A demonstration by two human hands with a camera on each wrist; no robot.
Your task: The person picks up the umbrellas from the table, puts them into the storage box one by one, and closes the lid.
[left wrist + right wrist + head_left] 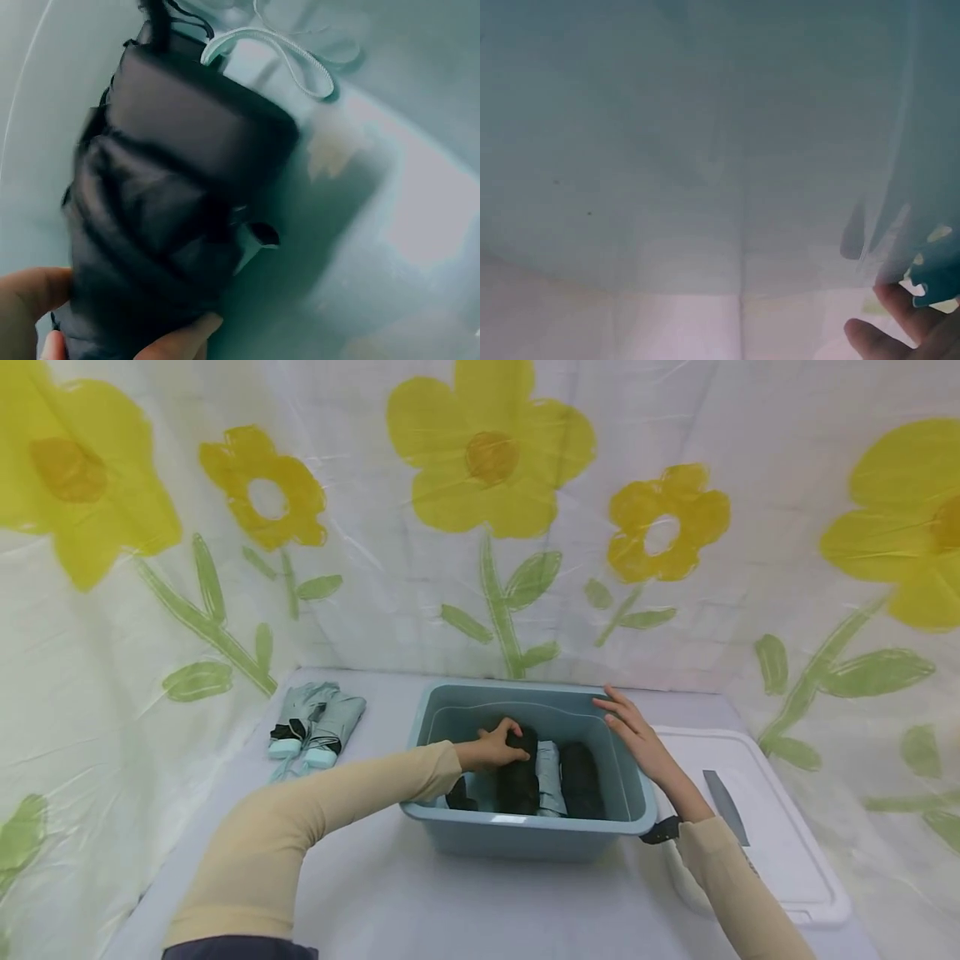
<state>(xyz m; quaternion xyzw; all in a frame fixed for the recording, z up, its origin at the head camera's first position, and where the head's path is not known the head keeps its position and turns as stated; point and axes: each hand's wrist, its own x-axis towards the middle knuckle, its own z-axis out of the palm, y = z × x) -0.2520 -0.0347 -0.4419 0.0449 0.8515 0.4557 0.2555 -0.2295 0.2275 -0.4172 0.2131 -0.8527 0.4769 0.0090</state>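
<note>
In the head view, my left hand point(495, 747) reaches into a blue-grey plastic bin point(517, 842). It grips a black folded umbrella point(517, 789), thumb and fingers on either side. The left wrist view shows that umbrella's smooth handle end point(199, 112) and bunched fabric. To its right in the bin lie a light blue folded umbrella point(550, 779) and another black one point(581, 781). A small dark piece point(460, 795) shows by the near left corner, its kind unclear. My right hand point(637, 735) rests at the bin's right rim, fingers extended.
Two light blue folded umbrellas point(318, 722) lie on the table at the back left. A white lid point(780, 835) with a grey strip point(726, 806) lies right of the bin. A curtain painted with yellow flowers point(491, 456) hangs behind the table.
</note>
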